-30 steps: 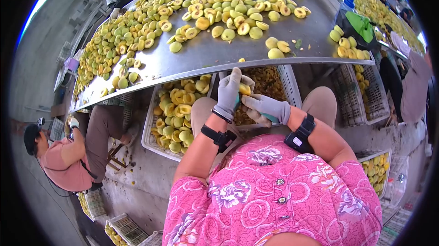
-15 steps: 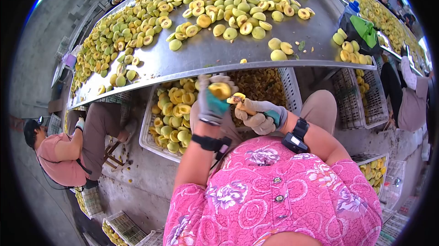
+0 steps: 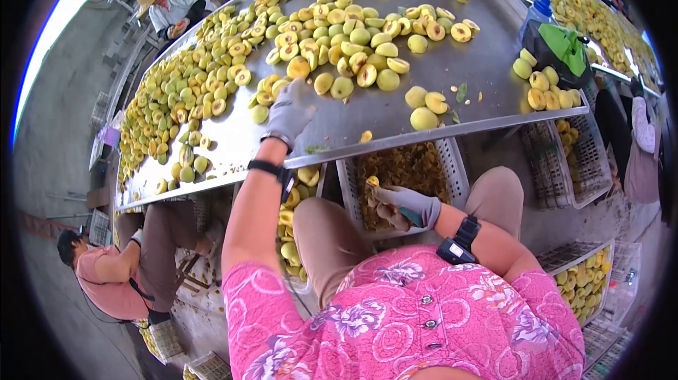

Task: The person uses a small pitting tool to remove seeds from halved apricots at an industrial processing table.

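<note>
Far left: seated person in a pink top [image 3: 109, 270], in profile near the table end. Above, across the table, a person in a straw hat [image 3: 173, 9], hands near the far edge. Dense spread of halved yellow-green fruit [image 3: 187, 101] covers the left side of the metal table [image 3: 487, 62]. Left hand [image 3: 289, 111], grey-gloved, extended over the table at the near margin of the central fruit heap [image 3: 353, 41]; fingertips close to the fruit, grip cannot be told from this angle. Below the left forearm, partly hidden by it: a crate [image 3: 321, 186] of fruit. Hands well apart. Center: small yellow bit [image 3: 366, 137] on the table near its front edge; beneath the table, a white crate [image 3: 455, 171] of brownish scraps [image 3: 402, 168]. Right hand [image 3: 409, 207], gloved, in front of that crate, fingers curled and closed on a small yellow piece [image 3: 372, 181]; its identity is unclear. Right of center on the table: a few fruits [image 3: 424, 119], a leaf beside them. Further right: fruit group [image 3: 542, 83] by a black-and-green bag [image 3: 561, 48], blue-capped bottle [image 3: 541, 9] just behind.
</note>
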`<state>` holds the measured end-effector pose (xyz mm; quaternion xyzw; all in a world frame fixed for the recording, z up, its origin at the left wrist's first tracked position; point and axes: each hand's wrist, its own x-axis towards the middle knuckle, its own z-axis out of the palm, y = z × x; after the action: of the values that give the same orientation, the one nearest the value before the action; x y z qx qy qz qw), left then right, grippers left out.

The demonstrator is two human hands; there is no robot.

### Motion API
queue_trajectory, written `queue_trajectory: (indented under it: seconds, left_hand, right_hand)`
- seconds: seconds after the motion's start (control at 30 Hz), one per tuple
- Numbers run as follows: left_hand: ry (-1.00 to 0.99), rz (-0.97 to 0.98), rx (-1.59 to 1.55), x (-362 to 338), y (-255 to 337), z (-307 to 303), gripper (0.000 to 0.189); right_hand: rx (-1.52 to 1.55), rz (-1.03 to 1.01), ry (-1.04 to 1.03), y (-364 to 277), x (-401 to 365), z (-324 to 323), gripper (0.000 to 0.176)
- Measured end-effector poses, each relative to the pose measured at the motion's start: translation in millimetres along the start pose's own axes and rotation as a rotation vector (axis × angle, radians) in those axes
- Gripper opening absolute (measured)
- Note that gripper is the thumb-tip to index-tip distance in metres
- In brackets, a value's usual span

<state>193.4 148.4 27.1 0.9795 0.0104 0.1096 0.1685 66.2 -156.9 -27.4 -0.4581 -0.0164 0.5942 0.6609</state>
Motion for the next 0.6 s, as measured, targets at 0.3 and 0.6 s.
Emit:
queue_trajectory:
  seconds: [0.3, 0.6]
  left_hand:
    - [-0.186, -0.163, 0.017, 42.0, 16.1, 36.7, 0.065]
    - [0.018, -0.411, -1.983, -41.3, 30.9, 11.9, 0.026]
  right_hand:
    - [-0.303, -0.089, 0.173, -9.7, -11.5, -1.9, 0.031]
    - [-1.818, 0.375, -0.130, 68.1, 36.2, -77.3, 0.037]
